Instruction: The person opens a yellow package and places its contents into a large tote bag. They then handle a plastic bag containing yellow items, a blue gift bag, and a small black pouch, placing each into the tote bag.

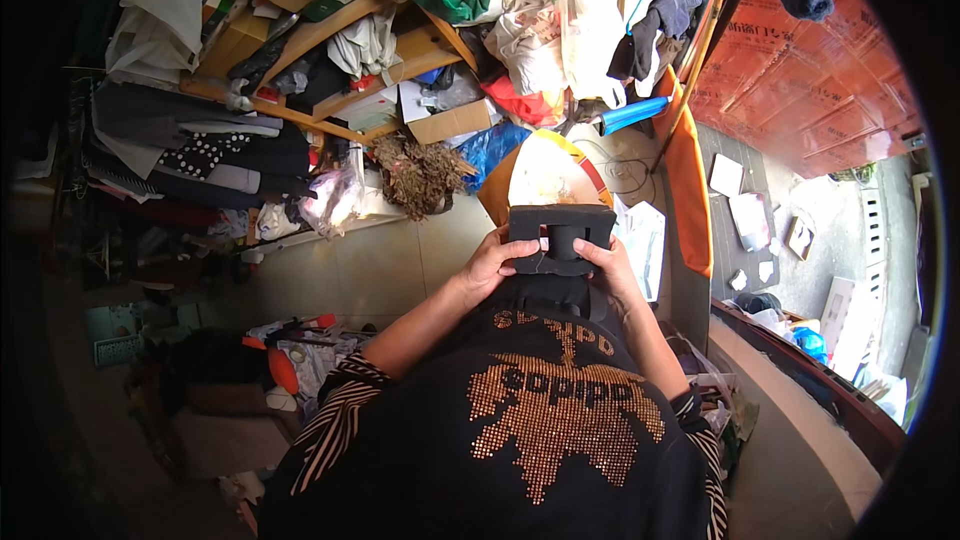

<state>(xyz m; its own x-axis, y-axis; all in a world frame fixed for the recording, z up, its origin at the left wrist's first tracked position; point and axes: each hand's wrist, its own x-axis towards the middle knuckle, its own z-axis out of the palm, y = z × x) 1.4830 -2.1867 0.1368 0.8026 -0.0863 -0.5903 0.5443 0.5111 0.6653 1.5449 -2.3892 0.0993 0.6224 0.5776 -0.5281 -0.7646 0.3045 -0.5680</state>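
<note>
Both my hands hold a flat black rectangular piece, foam-like, with a cut-out and a dark rounded part across its middle. My left hand grips its left edge, the thumb lying over the front. On the other side my right hand grips the right edge, its thumb beside the dark middle part. Just beyond the piece is a brightly lit white and yellow bag or sheet. Under my hands is the black front of my shirt.
Hanging clothes and a wooden shelf full of bags stand at the left. A clump of dried roots or plant matter lies beside a blue plastic bag. An orange panel and a red door are at the right.
</note>
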